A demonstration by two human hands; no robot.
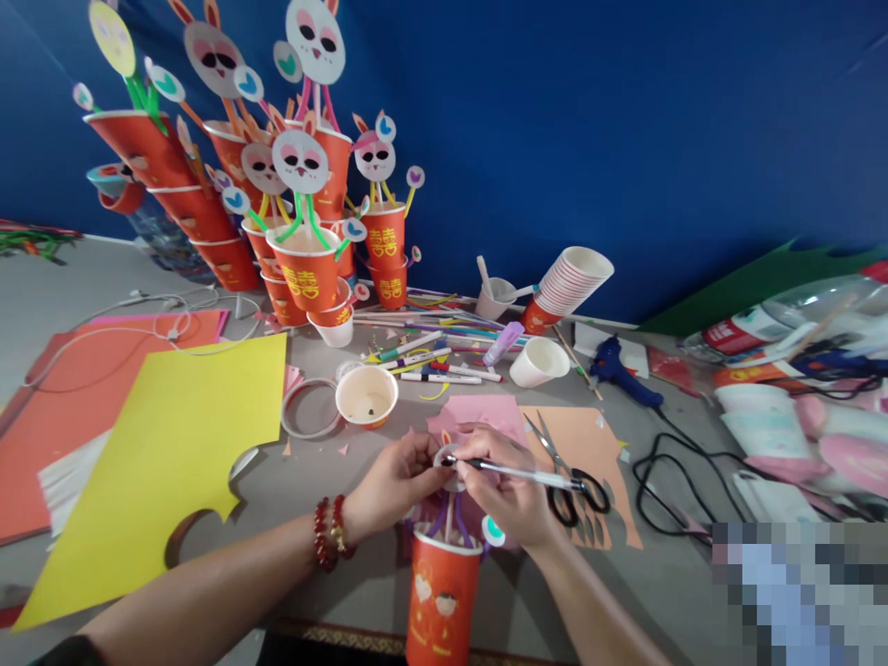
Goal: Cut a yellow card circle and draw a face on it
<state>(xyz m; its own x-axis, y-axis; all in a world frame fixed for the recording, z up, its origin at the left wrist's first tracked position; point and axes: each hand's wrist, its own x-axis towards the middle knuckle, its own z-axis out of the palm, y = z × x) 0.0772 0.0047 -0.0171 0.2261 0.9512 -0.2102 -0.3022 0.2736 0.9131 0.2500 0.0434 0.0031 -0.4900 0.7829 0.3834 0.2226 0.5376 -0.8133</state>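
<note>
My left hand (399, 483), with red bead bracelets at its wrist, pinches the left edge of a small round white face (445, 453). A black-and-clear pen (527, 474) is gripped in my right hand (505, 490), its tip against the face. One orange ear shows above the face, and my fingers cover part of it. Below it, purple stems (450, 520) run down into a red paper cup (444, 592) standing upright at the table's front edge. A small white disc with a teal mark (493, 530) sits at the cup's right rim.
Scissors (555, 453) lie on peach paper right of my right hand. An open paper cup (367, 396) and tape roll (311, 408) are behind my left hand. Rabbit-faced cups (305, 277) stand at back left. A blue glue gun (628, 375) and its cable lie right. Yellow paper (173, 453) lies left.
</note>
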